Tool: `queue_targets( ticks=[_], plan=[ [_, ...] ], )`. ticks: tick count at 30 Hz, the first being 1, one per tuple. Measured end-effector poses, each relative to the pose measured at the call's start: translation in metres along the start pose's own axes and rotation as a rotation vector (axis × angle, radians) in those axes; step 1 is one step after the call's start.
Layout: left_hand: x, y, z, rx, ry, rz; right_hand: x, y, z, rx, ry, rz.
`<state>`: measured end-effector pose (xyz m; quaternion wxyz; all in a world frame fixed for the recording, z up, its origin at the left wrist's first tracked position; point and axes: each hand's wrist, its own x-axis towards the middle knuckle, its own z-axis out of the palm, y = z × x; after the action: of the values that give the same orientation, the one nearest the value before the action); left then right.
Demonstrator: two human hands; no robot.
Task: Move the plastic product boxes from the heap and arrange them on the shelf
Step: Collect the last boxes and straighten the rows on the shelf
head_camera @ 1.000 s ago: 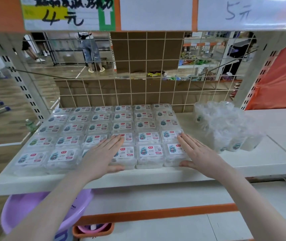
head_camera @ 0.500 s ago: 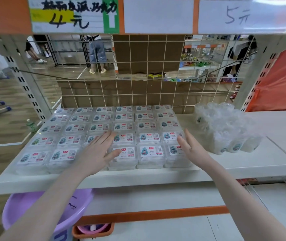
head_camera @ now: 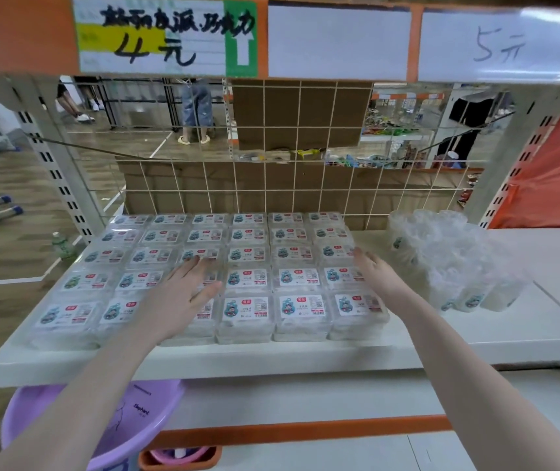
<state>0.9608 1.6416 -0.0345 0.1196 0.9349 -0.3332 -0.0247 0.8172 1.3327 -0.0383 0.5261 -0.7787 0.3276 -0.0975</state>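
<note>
Clear plastic product boxes [head_camera: 248, 280] with white cartoon labels lie in neat rows across the left and middle of the white shelf [head_camera: 204, 363]. My left hand [head_camera: 183, 294] lies flat on boxes in the front rows, fingers straight and spread. My right hand [head_camera: 379, 275] reaches along the right edge of the block, fingers straight, touching the side of the rightmost column. To the right sits the heap of clear plastic boxes [head_camera: 455, 263], jumbled and glossy. Neither hand holds anything.
A wire grid panel [head_camera: 272, 185] backs the shelf. Orange price strips with white cards [head_camera: 156, 35] run overhead. A purple basin [head_camera: 129, 423] sits on the lower shelf at left. People stand behind the grid on the wooden floor [head_camera: 197, 110]. Bare shelf extends right.
Both hands slid farther back over the boxes. My right hand moved from the front corner of the block up along its right side.
</note>
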Motion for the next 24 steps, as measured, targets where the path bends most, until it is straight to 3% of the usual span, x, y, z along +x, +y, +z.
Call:
queue_targets(
  ticks=[15,24],
  plan=[
    [0.003,-0.006,0.011,0.077,-0.006,-0.022,-0.002,0.001,0.001,0.319,-0.062,0.062],
    [0.002,-0.006,0.011,0.054,0.018,-0.024,-0.001,0.006,0.001,0.119,-0.029,0.056]
  ],
)
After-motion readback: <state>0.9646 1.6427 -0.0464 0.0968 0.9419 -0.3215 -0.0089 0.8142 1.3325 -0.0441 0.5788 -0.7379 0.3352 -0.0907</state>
